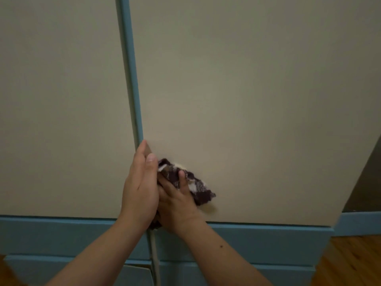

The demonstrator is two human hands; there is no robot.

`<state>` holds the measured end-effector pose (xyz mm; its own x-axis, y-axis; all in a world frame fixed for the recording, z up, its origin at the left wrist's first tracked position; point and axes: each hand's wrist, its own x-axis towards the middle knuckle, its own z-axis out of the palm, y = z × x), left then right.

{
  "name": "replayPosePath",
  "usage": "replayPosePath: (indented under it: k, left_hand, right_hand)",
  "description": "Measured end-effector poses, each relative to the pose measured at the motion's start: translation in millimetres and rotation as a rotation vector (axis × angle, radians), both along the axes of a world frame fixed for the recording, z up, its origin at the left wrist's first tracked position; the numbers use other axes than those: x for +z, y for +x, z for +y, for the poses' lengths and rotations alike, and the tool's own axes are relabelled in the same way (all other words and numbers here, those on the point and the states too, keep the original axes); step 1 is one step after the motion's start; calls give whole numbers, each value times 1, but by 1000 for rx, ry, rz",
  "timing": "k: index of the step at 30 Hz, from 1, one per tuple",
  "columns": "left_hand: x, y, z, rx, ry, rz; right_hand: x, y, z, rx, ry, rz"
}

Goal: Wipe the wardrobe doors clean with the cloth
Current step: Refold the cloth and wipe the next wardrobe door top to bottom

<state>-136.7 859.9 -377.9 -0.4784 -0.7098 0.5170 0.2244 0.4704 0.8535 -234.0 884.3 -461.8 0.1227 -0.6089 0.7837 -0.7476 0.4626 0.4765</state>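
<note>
The crumpled dark purple and white checked cloth lies against the cream flat-panelled right wardrobe door, low down and close to that door's left edge. The right hand presses it to the panel from the near side, with one finger stretched straight up over the fabric; the hand is spread flat and not fisted. Part of the cloth sticks out to the right past the fingers, and a dark scrap of it hangs below, between the two wrists.

The left hand holds the left edge of the same door just left of the cloth: its thumb rests on the cream face and the fingers reach up along the edge and wrap out of sight behind it. The two hands touch at the heels.

A blue painted vertical edge strip runs up from the left hand between this door and the cream left wardrobe door. Below both doors lies a blue painted base rail. At the far right, past the door's corner, stand a dark grey wall and an orange-brown wooden floor
</note>
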Motion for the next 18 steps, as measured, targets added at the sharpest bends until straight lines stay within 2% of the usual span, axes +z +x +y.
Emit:
replayPosePath:
  k: [6, 12, 18]
  left_hand:
    - [5, -2, 10, 241, -232, -160]
    - [14, -9, 21, 208, -274, -170]
    - [22, -18, 25, 261, -214, -107]
  right_hand:
    - [59, -20, 20, 99, -163, -79]
    - [84, -74, 94, -94, -416, -177]
    - [50, -120, 185, -172, -842, -583]
